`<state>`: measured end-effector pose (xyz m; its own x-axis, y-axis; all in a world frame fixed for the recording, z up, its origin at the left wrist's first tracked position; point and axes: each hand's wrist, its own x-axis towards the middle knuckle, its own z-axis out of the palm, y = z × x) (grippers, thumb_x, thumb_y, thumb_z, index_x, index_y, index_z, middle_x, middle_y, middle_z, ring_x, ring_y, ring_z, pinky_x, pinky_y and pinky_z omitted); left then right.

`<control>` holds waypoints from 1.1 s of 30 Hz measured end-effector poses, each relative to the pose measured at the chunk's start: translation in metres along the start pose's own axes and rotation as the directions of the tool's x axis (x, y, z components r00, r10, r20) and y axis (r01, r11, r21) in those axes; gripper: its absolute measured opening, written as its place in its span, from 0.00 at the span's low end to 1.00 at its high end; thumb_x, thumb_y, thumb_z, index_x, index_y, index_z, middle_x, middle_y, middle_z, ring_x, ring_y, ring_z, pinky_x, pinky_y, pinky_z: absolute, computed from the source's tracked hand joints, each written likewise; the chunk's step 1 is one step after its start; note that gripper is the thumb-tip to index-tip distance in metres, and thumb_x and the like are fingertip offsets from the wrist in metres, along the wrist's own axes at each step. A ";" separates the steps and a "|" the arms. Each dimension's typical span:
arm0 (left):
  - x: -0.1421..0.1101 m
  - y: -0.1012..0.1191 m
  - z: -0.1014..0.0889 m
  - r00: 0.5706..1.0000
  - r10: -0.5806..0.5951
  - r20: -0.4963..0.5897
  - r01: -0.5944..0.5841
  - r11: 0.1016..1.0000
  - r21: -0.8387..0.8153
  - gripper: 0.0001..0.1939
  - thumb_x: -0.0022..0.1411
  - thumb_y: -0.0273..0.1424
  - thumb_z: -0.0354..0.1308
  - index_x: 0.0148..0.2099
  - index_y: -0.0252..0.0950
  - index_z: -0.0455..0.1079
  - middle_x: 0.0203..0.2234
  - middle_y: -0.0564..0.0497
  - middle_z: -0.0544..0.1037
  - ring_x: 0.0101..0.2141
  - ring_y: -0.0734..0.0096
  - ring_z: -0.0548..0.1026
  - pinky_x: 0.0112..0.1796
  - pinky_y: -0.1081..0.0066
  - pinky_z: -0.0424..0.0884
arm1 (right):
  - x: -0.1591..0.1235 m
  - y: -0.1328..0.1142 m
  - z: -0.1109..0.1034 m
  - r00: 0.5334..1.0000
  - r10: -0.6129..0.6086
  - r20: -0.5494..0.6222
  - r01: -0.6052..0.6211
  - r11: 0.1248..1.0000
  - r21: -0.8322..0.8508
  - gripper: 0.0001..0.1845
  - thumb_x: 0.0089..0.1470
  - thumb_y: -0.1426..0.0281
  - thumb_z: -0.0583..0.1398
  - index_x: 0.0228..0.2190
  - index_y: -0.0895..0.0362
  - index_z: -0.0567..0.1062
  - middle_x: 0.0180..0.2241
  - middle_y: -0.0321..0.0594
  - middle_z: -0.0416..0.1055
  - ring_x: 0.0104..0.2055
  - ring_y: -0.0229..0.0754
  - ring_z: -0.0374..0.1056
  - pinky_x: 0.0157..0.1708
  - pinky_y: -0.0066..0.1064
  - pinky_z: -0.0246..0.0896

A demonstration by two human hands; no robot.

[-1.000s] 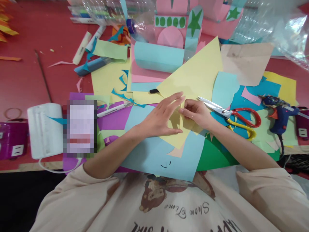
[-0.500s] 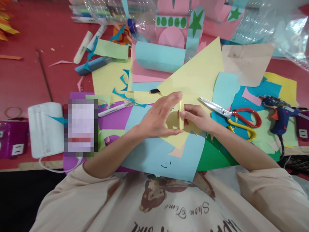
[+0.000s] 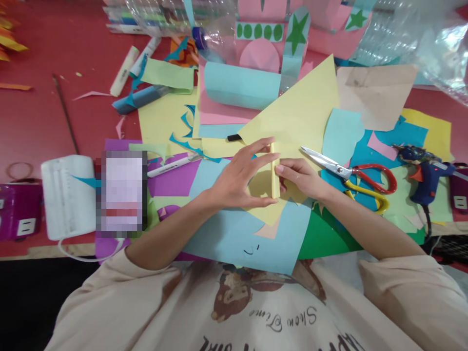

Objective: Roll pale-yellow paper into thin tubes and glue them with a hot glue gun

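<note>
Between my hands stands a narrow strip of folded yellow paper (image 3: 275, 178), its long side running away from me. With the thumb at its near end and fingertips at its far end and along its left edge, my left hand (image 3: 237, 175) grips it. My right hand (image 3: 302, 176) pinches the strip near its middle, thumb on top; its other fingers are partly hidden. Beneath lie yellow paper scraps and a light blue sheet (image 3: 234, 239) with small black pen marks. Scissors (image 3: 341, 170) with red and yellow handles rest slightly open to the right of my right hand.
A blue glue gun (image 3: 426, 183) lies at the right with its cord. On the left are a phone (image 3: 122, 192), a white power bank (image 3: 69, 197) and a white pen (image 3: 173, 165). A light blue paper roll (image 3: 241, 85), plastic bottles and pink paper pieces stand behind.
The fingers of my left hand have spread apart, one now pressing lower along the strip's left edge. The strip has turned slightly, showing a wider face. Both hands stay in place.
</note>
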<state>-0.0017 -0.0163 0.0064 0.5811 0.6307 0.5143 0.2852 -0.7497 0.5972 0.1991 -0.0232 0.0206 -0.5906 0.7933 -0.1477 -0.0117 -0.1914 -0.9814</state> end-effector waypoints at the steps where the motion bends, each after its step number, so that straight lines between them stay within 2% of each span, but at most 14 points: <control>1: 0.000 0.000 0.000 1.000 -0.013 0.012 0.013 1.000 0.011 0.41 0.47 0.49 0.67 0.61 0.49 0.59 0.62 0.44 0.62 0.57 0.52 0.67 0.54 0.54 0.68 | 0.000 0.000 0.000 1.000 -0.009 -0.007 0.009 1.000 -0.003 0.22 0.59 0.54 0.56 0.22 0.58 0.69 0.17 0.32 0.65 0.20 0.30 0.62 0.23 0.25 0.57; 4: -0.001 -0.001 0.001 0.999 -0.033 0.032 0.031 0.998 0.057 0.35 0.48 0.50 0.66 0.57 0.48 0.64 0.62 0.44 0.60 0.58 0.51 0.65 0.54 0.53 0.67 | -0.001 0.001 0.000 0.998 -0.043 -0.040 0.042 0.999 -0.027 0.20 0.58 0.55 0.57 0.25 0.58 0.70 0.17 0.30 0.64 0.20 0.29 0.61 0.23 0.24 0.56; 10: -0.001 0.001 0.001 0.989 -0.117 0.086 0.111 0.992 0.067 0.35 0.48 0.52 0.65 0.57 0.48 0.63 0.61 0.44 0.60 0.60 0.52 0.62 0.56 0.51 0.64 | -0.003 0.000 -0.001 0.996 -0.074 -0.043 0.070 0.994 -0.085 0.21 0.60 0.57 0.56 0.21 0.58 0.67 0.18 0.31 0.64 0.21 0.30 0.61 0.24 0.25 0.56; 16: -0.001 -0.001 0.001 0.999 0.005 0.054 -0.008 0.999 0.053 0.35 0.49 0.49 0.65 0.58 0.49 0.60 0.62 0.43 0.58 0.59 0.52 0.62 0.55 0.52 0.66 | -0.004 -0.001 -0.001 0.995 -0.089 -0.041 0.084 0.991 -0.100 0.21 0.59 0.58 0.56 0.20 0.57 0.66 0.18 0.31 0.64 0.21 0.30 0.59 0.23 0.25 0.56; 21: -0.002 -0.004 0.004 0.996 0.089 0.020 -0.090 0.994 0.064 0.36 0.51 0.50 0.63 0.59 0.50 0.58 0.60 0.43 0.59 0.56 0.53 0.64 0.50 0.53 0.70 | -0.004 0.003 0.000 0.988 -0.146 -0.058 0.141 0.987 -0.080 0.19 0.56 0.60 0.59 0.19 0.58 0.67 0.17 0.30 0.60 0.20 0.29 0.59 0.21 0.24 0.55; 25: -0.002 -0.007 0.006 0.996 0.088 -0.028 -0.087 0.995 0.052 0.40 0.49 0.53 0.63 0.61 0.50 0.54 0.58 0.42 0.61 0.55 0.54 0.66 0.49 0.53 0.71 | -0.003 0.003 0.002 0.996 -0.085 -0.037 0.084 0.996 -0.014 0.15 0.51 0.63 0.64 0.20 0.58 0.69 0.18 0.30 0.64 0.21 0.29 0.59 0.22 0.24 0.56; 29: -0.001 -0.008 0.007 0.994 0.091 -0.058 -0.089 0.996 0.025 0.45 0.49 0.54 0.63 0.64 0.49 0.49 0.58 0.42 0.61 0.57 0.53 0.65 0.50 0.53 0.70 | -0.002 0.001 0.002 0.999 0.000 -0.042 0.003 0.998 0.065 0.16 0.49 0.62 0.65 0.20 0.58 0.68 0.18 0.30 0.62 0.21 0.30 0.60 0.21 0.24 0.57; 33: 0.000 -0.007 0.007 0.996 0.078 -0.050 -0.076 0.997 0.035 0.46 0.50 0.53 0.62 0.65 0.48 0.47 0.59 0.41 0.62 0.58 0.53 0.64 0.53 0.52 0.68 | -0.001 0.001 0.001 0.998 -0.002 -0.056 0.006 0.997 0.075 0.18 0.50 0.61 0.65 0.18 0.58 0.67 0.17 0.30 0.62 0.20 0.30 0.60 0.21 0.24 0.55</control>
<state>0.0013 -0.0127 -0.0019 0.5629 0.5798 0.5890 0.2668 -0.8019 0.5345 0.1988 -0.0248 0.0197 -0.5449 0.8246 -0.1522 -0.0755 -0.2290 -0.9705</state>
